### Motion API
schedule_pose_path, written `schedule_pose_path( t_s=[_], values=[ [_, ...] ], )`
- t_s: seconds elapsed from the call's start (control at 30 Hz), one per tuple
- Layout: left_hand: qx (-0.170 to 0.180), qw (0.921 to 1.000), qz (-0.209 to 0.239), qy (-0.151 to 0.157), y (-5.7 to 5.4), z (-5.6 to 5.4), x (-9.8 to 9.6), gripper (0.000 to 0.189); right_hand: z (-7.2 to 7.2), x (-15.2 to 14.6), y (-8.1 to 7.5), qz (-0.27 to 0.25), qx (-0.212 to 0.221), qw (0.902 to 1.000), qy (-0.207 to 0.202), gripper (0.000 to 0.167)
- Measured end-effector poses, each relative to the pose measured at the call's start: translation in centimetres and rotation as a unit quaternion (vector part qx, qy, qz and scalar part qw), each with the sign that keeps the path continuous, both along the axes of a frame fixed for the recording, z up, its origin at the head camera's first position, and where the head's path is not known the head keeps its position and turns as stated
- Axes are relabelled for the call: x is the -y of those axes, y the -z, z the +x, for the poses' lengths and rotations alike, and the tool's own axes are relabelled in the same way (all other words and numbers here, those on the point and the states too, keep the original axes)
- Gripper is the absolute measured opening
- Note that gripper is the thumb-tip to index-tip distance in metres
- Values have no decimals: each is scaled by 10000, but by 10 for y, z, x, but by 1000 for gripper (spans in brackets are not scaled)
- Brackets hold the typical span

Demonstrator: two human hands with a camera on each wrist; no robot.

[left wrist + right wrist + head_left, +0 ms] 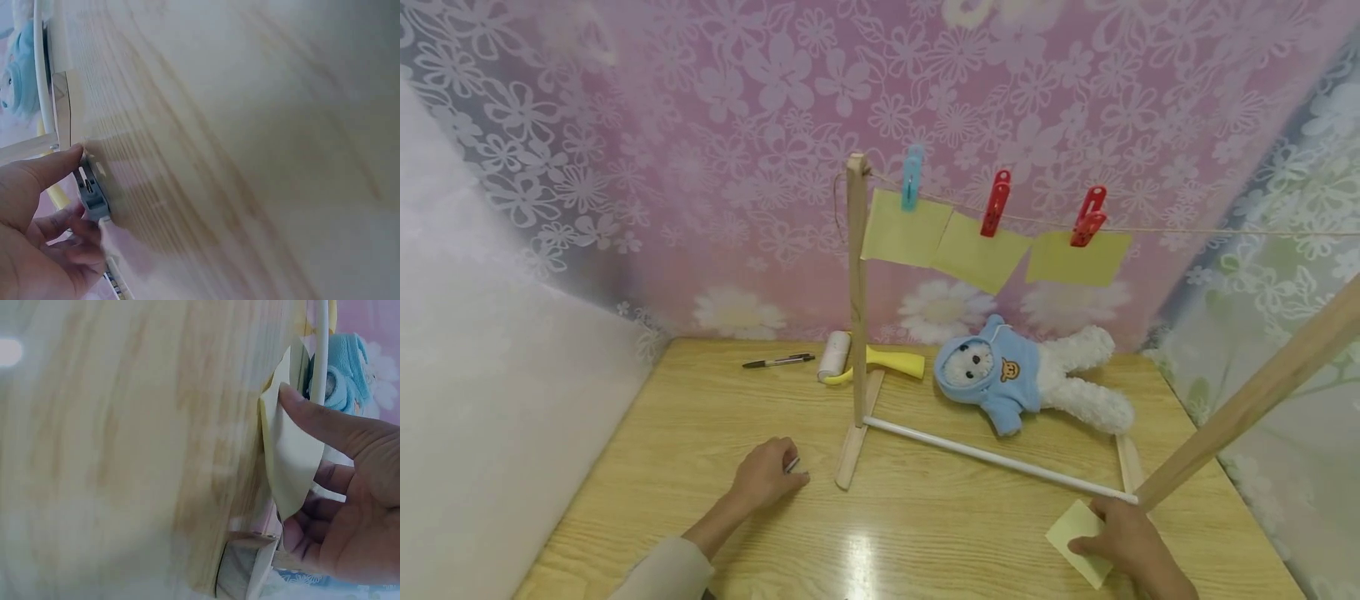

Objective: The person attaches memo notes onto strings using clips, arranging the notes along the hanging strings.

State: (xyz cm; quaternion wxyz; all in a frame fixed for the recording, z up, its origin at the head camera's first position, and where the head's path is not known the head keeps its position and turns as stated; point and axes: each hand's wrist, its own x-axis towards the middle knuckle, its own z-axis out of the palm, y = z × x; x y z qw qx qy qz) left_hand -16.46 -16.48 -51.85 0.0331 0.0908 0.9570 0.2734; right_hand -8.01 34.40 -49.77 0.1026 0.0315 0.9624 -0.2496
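Observation:
My left hand point(765, 475) pinches a grey clothespin point(92, 187) between thumb and fingers, low over the table; the head view shows only a sliver of it. At the right, beside the rack's near foot, my right hand point(1123, 537) holds a yellow paper note point(1078, 542) with the thumb on its face. The note bends slightly in the right wrist view. Three more yellow notes hang on a string point(1195, 231), one under a blue clothespin point(912, 179), the others under a red clothespin point(996, 202) and a second red clothespin point(1088, 218).
The string runs from a wooden post point(857, 292) toward a slanting post point(1255, 400), joined below by a white rod point(1000, 458). Behind lie a plush toy point(1022, 371) in a blue hoodie, a lint roller point(834, 356) with a yellow handle and a pen point(778, 361).

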Motion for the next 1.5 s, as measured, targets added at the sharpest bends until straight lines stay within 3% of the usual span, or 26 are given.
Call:
schedule_pose_path(
  t_s=[0.3, 0.43, 0.6, 0.73, 0.83, 0.97, 1.3, 1.5],
  values=[
    [-67, 9998, 72, -172, -4, -1, -3, 26, 2, -5, 2, 28, -362, 9986, -379, 29],
    [-306, 9993, 202, -29, -7, -6, -2, 28, 1, -10, -1, -292, -299, 9977, -537, 23],
    [-587, 9975, 399, 2, -21, -9, -5, 29, -2, -9, -14, -759, -250, 9948, -626, 30],
    [-716, 9957, 583, -18, -36, -12, -9, 31, -6, -6, -25, -1133, -65, 9929, -353, 29],
    [-847, 9937, 738, 27, -51, -14, -12, 32, -8, -3, -33, -1396, -155, 9901, -52, 31],
    [-1228, 9875, 966, 190, -72, -18, -15, 31, -11, 2, -42, -1531, -793, 9849, 161, 29],
    [-1908, 9677, 1532, 611, -141, -23, -36, 35, -23, 8, -63, -2132, -1995, 9561, 260, 25],
    [-2210, 9513, 2008, 771, -181, -23, -53, 31, -31, 13, -80, -2640, -2205, 9368, 641, 22]
  ],
)
